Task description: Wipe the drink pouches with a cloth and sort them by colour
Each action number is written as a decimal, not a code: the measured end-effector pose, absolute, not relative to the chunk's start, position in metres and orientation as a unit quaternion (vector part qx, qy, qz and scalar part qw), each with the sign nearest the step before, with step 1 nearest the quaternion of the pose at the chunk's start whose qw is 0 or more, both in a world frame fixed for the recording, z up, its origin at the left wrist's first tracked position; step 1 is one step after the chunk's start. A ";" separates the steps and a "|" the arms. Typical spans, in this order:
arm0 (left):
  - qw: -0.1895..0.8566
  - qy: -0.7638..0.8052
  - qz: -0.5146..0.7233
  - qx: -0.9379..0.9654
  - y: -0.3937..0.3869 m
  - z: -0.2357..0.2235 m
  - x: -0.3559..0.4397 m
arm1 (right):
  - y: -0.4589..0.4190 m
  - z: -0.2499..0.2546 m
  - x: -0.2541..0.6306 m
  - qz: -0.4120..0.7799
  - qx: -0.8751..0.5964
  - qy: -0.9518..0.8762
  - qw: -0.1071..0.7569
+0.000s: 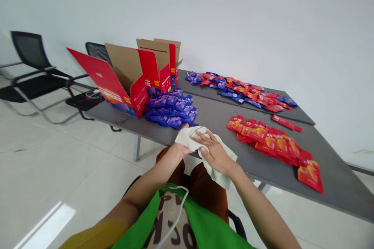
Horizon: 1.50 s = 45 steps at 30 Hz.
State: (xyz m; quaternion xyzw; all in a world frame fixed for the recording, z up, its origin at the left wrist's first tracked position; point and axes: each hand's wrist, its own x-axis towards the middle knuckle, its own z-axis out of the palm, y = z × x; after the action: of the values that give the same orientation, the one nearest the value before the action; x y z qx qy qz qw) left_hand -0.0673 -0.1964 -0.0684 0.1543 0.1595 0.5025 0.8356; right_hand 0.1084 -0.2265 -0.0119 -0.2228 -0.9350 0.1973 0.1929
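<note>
My left hand (pixel 181 148) and my right hand (pixel 214 151) hold a crumpled cream cloth (pixel 184 137) above the near edge of the grey table (pixel 330 171). My left hand is tucked mostly beneath the fabric, while my right lies over it with the fingers spread. Nearest to my hands, just beyond the cloth, is a heap of blue sachets (pixel 171 111). To the right lie overlapping rows of red sachets (pixel 271 142). A mixed band of red and blue sachets (pixel 239 90) stretches along the far table section.
Open red-and-kraft cardboard boxes (pixel 131 74) stand at the table's far left end. Two black mesh chairs (pixel 30 68) are beyond that end, with a coiled cable (pixel 92 94) on a black seat. White wall rises behind; tiled floor lies left and below.
</note>
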 end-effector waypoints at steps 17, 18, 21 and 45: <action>0.887 0.264 0.336 0.176 -0.223 -0.041 -0.062 | -0.230 -0.059 0.141 0.126 -0.554 -0.714 0.409; 0.858 0.310 0.364 0.188 -0.226 -0.035 -0.065 | -0.230 -0.058 0.141 0.098 -0.574 -0.713 0.390; 0.733 0.431 0.467 0.243 -0.233 -0.011 -0.082 | -0.231 -0.053 0.139 0.062 -0.608 -0.716 0.338; -0.049 0.898 0.178 0.400 -0.091 0.042 -0.211 | -0.237 -0.062 0.136 0.075 -0.619 -0.684 0.379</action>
State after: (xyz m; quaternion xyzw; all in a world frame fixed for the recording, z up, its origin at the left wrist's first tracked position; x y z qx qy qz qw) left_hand -0.2109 -0.0908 0.0418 0.4001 0.8977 0.1778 -0.0493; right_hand 0.1361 -0.2374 -0.0616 -0.6190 -0.6839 0.0746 0.3788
